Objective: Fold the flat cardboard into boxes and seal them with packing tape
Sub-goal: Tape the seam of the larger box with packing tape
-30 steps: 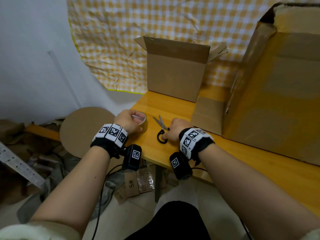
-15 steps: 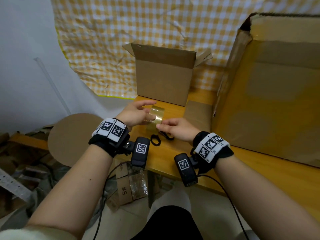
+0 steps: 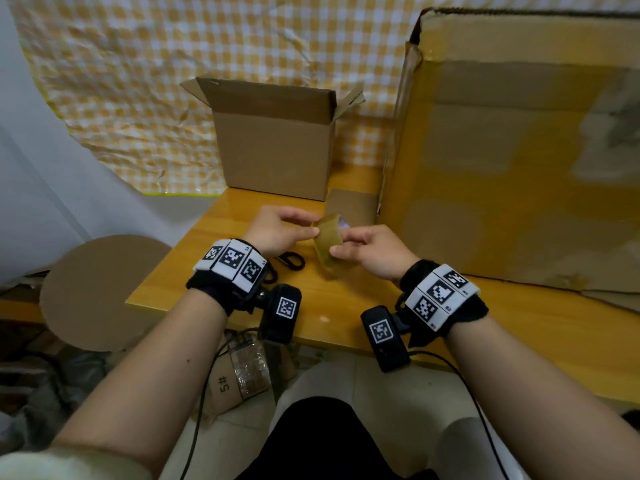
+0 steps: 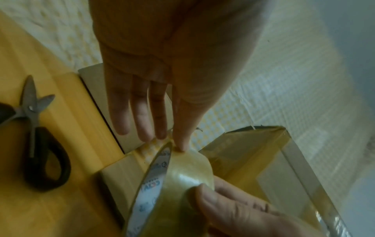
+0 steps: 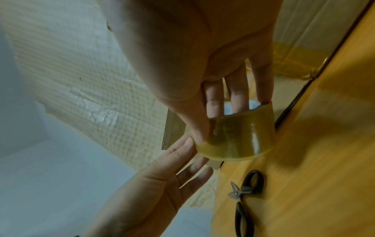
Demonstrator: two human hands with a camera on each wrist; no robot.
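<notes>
A roll of clear brownish packing tape (image 3: 327,237) is held on edge just above the wooden table (image 3: 207,265). My right hand (image 3: 363,247) grips it, thumb on the outer face and fingers through the core (image 5: 237,102). My left hand (image 3: 304,228) has straight fingers, and its thumb tip touches the roll's (image 4: 182,184) outer face near the rim. A small brown cardboard box (image 3: 273,147) stands behind the hands with its top flaps up. Black-handled scissors (image 3: 292,261) lie on the table under my left hand.
A large tape-patched cardboard box (image 3: 519,150) fills the table's right side, with a flat cardboard piece (image 3: 349,206) lying at its base. A round cardboard disc (image 3: 100,292) sits left of the table. Below the table's front edge lies a small taped box (image 3: 239,375).
My left hand lifted the tape roll off the table and my right hand left the scissors. My right hand now grips the roll, and my left fingers have straightened.
</notes>
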